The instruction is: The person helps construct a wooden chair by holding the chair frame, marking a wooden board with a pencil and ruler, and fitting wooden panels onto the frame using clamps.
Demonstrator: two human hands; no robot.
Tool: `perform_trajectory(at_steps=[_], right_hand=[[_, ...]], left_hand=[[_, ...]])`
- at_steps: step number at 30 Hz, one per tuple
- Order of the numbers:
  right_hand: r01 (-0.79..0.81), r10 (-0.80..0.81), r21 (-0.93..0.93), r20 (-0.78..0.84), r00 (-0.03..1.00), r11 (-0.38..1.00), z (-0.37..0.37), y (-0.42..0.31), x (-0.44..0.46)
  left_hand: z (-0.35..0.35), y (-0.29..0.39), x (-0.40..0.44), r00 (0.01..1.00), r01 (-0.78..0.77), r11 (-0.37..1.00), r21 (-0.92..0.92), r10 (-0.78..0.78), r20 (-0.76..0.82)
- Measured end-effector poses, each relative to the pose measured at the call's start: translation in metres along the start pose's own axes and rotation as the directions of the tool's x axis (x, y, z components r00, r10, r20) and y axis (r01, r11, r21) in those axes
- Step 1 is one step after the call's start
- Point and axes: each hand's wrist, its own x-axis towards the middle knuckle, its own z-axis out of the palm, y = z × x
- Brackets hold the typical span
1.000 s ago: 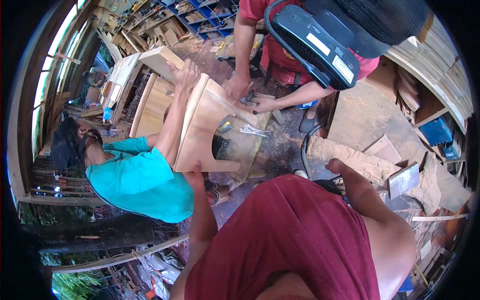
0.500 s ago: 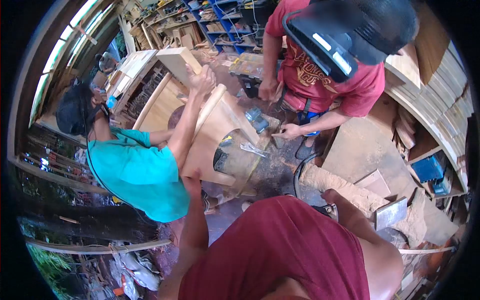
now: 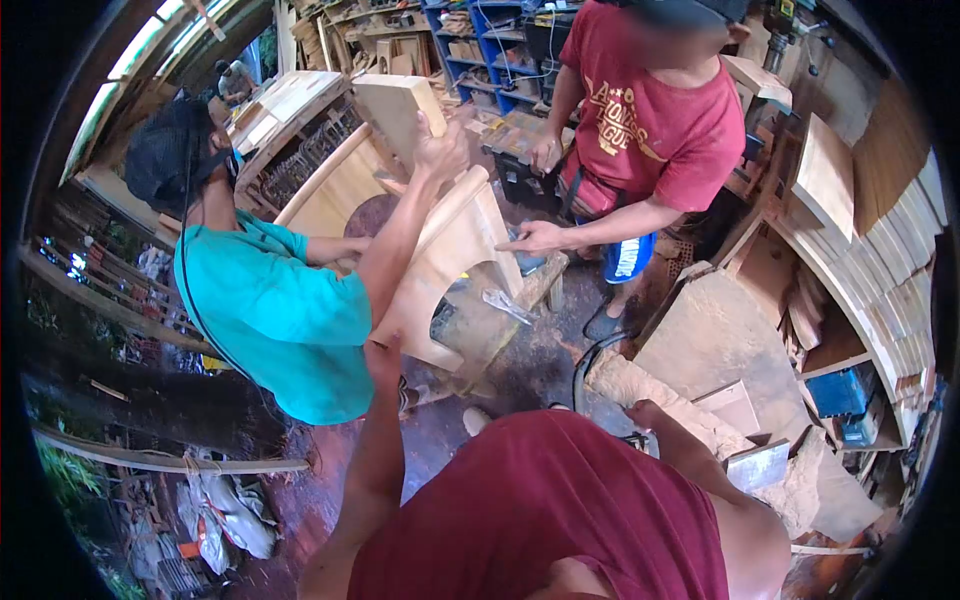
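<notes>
A pale wooden furniture piece (image 3: 455, 250) with curved cut-outs and rounded rails stands left of centre. At its lower left edge is my left hand (image 3: 384, 352), gripping the wood with its thumb showing and the other fingers mostly hidden. A co-worker in a teal shirt (image 3: 275, 310) leans over the piece, one raised hand (image 3: 440, 152) on a thick wooden block (image 3: 393, 100) at its top. Another person in a red shirt (image 3: 650, 125) reaches a hand (image 3: 535, 237) to its right side. My right hand (image 3: 645, 412) is beside a sawdust-covered surface; its fingers are unclear.
Sawdust covers a board (image 3: 715, 335) at the right, with a grey metal-looking plate (image 3: 757, 466) near it. A dark hose (image 3: 582, 375) curves across the floor. Stacked planks (image 3: 865, 280) line the right side, and blue shelves (image 3: 488, 60) stand at the back.
The view has shifted. The person in red has straightened up and moved a pointing hand left, to the wooden piece. My left hand remains on the piece.
</notes>
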Motion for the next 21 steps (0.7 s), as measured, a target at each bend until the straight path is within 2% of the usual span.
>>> perform_trajectory(at_steps=[1, 2, 3, 5, 7, 8, 9, 10, 11, 12, 13, 14, 16, 18, 21], right_hand=[[-0.002, 0.002, -0.004, 0.006, 1.000, 1.000, 0.000, 0.001, 0.006], [0.205, -0.201, -0.205, 0.044, 0.979, 0.957, 0.002, 0.001, 0.017], [0.399, -0.383, -0.382, 0.121, 0.916, 0.834, 0.005, 0.004, 0.024], [0.315, -0.315, 0.008, 0.013, 0.949, 0.949, -0.011, -0.030, 0.013], [0.377, -0.373, -0.042, 0.081, 0.924, 0.925, -0.011, -0.043, 0.079], [0.138, -0.144, 0.235, 0.010, 0.989, 0.962, -0.056, -0.114, 0.057], [0.585, -0.534, 0.090, -0.316, 0.784, 0.806, -0.061, -0.131, 0.098], [0.773, -0.694, 0.320, -0.343, 0.633, 0.547, -0.089, -0.177, 0.104], [0.393, -0.385, 0.588, -0.145, 0.911, 0.707, -0.157, -0.263, 0.051], [0.397, -0.368, 0.589, -0.175, 0.913, 0.704, -0.177, -0.300, 0.060], [0.583, -0.491, 0.548, -0.323, 0.809, 0.600, -0.183, -0.318, 0.096], [0.565, -0.458, 0.547, -0.334, 0.824, 0.618, -0.211, -0.355, 0.082], [0.714, -0.480, 0.472, -0.531, 0.698, 0.516, -0.231, -0.393, 0.098], [0.712, -0.432, 0.501, -0.569, 0.699, 0.492, -0.250, -0.420, 0.097], [0.704, -0.361, 0.513, -0.615, 0.701, 0.492, -0.248, -0.430, 0.103]], left_hand=[[0.000, 0.010, 0.000, 1.000, 0.007, 1.000, 0.001, -0.007, -0.002], [0.000, 0.019, 0.000, 0.999, 0.034, 0.999, -0.001, -0.034, 0.002], [-0.001, 0.022, 0.001, 0.998, 0.061, 0.998, -0.003, -0.061, 0.008], [-0.005, 0.001, 0.004, 0.995, 0.090, 0.996, -0.016, -0.089, 0.035], [-0.005, -0.007, 0.004, 0.991, 0.115, 0.993, -0.038, -0.112, 0.068], [-0.006, -0.005, 0.003, 0.997, 0.079, 0.995, 0.056, -0.081, 0.020], [-0.004, -0.003, 0.005, 0.999, 0.042, 0.988, 0.148, -0.039, -0.027], [-0.005, -0.006, 0.005, 0.999, 0.041, 0.989, 0.142, -0.038, -0.019], [-0.008, -0.008, 0.005, 0.998, 0.060, 0.994, 0.097, -0.061, 0.009], [-0.009, -0.011, 0.006, 0.996, 0.078, 0.996, 0.052, -0.080, 0.039], [-0.011, -0.014, 0.004, 0.996, 0.074, 0.996, 0.051, -0.076, 0.051], [-0.012, -0.017, 0.004, 0.996, 0.062, 0.997, 0.035, -0.064, 0.058], [-0.018, -0.018, 0.006, 0.995, 0.047, 0.999, 0.021, -0.048, 0.083], [-0.025, -0.010, 0.010, 0.972, 0.095, 0.978, 0.187, -0.132, 0.194], [-0.030, -0.039, 0.010, 0.982, 0.024, 0.987, 0.159, -0.054, 0.183]])
